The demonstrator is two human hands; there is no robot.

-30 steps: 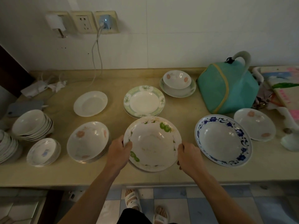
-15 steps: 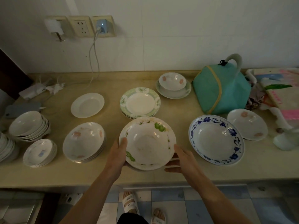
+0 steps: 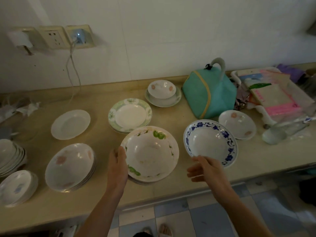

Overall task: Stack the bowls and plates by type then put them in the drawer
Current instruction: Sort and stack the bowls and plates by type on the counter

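A green-patterned deep plate [image 3: 150, 154] sits on the counter near the front edge, atop another plate. My left hand [image 3: 118, 166] holds its left rim. My right hand [image 3: 205, 168] hovers open, off that plate, just below the front rim of the blue-flowered plate [image 3: 211, 141]. Further dishes: a pink-flower plate stack [image 3: 70, 166], a plain white plate [image 3: 70, 124], a green-rimmed plate stack [image 3: 130, 115], a small bowl on a plate [image 3: 162, 90], a pink-flower plate [image 3: 237, 124], and bowl stacks [image 3: 10, 154] at far left.
A teal fabric cover [image 3: 210, 94] stands at the back right, beside a tray of pink and white items [image 3: 273, 98] and a glass bottle [image 3: 287, 129]. A cable [image 3: 73, 65] hangs from the wall sockets. Tiled floor and my feet show below the counter edge [image 3: 153, 200].
My right hand has let go of the green-patterned plate's right rim and moved right toward the blue-flowered plate. The left hand keeps its hold on the left rim.
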